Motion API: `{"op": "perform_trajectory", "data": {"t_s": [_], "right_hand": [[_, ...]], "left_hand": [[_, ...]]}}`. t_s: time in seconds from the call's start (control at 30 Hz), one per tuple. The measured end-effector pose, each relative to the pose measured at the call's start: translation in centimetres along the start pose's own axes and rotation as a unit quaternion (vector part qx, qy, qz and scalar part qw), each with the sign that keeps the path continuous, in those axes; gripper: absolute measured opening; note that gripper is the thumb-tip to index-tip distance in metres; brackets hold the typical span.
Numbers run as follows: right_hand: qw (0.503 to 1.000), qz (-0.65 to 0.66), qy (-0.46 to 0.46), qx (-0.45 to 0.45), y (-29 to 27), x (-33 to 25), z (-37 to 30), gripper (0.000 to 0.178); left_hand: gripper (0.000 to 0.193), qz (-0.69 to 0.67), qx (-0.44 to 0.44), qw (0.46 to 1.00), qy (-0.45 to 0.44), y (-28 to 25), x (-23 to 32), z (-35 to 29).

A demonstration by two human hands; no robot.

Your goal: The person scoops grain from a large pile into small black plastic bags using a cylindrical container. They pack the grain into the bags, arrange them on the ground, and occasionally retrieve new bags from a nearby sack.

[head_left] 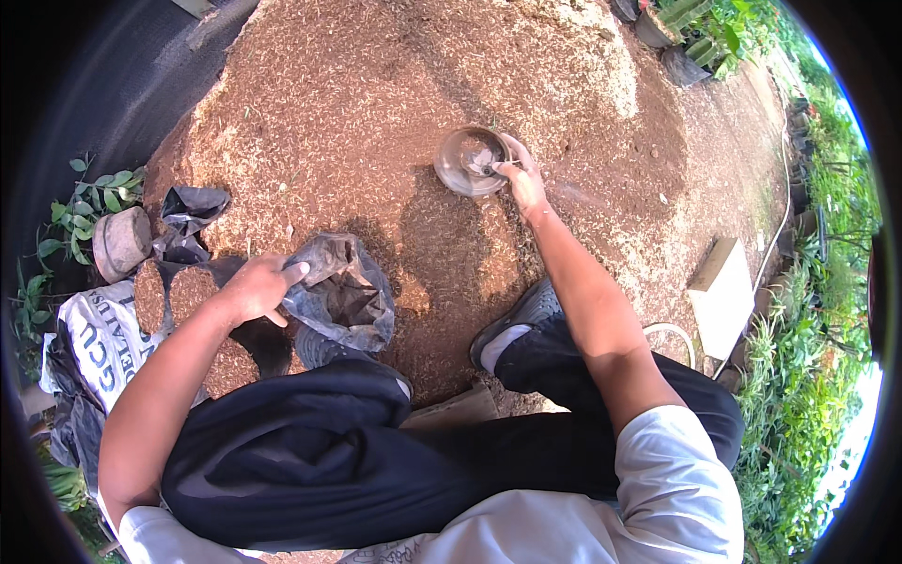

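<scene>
My left hand [256,289] pinches the rim of a black plastic grow bag [362,305], whose mouth gapes upward. Out over the heap of brown potting mix [366,113], my right hand [523,183] grips the edge of a round, shallow bowl [460,169]. Its thumb reaches over the rim, and a pale patch shows inside the bowl. The bowl is above or touching the mix; I cannot tell which. Beneath my left hand and wrist stand bags filled with mix [192,288].
To the left are a crumpled black bag [193,209], a tipped clay pot [122,242] and a white printed sack [105,334]. A pale box [723,299] sits at right near a white hose [782,202]. Potted plants [691,38] line the far right.
</scene>
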State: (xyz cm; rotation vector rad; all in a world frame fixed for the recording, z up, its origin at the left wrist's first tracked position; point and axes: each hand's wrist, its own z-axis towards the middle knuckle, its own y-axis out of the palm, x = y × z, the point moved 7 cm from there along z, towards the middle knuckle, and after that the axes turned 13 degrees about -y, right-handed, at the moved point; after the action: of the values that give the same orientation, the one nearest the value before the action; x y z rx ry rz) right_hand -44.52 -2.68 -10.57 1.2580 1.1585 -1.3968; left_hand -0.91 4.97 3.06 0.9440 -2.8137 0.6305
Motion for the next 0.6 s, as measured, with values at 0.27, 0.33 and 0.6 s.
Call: {"op": "perform_trajectory", "data": {"t_s": [0.27,0.33,0.6], "right_hand": [[0.985,0.047,0.160,0.043,-0.2,-0.7,-1.9,0.090],[0.991,0.017,0.105,0.082,-4.8,-1.8,-1.9,0.087],[0.834,-0.532,0.104,0.100,-19.9,-1.0,-8.9,0.109]], "left_hand": [[0.053,0.083,0.030,0.993,0.085,-0.1,2.1,1.1],[0.053,0.028,0.033,0.994,0.099,-0.6,1.2,0.6],[0.050,-0.192,0.018,0.978,0.079,0.3,-4.1,-0.6]]}}
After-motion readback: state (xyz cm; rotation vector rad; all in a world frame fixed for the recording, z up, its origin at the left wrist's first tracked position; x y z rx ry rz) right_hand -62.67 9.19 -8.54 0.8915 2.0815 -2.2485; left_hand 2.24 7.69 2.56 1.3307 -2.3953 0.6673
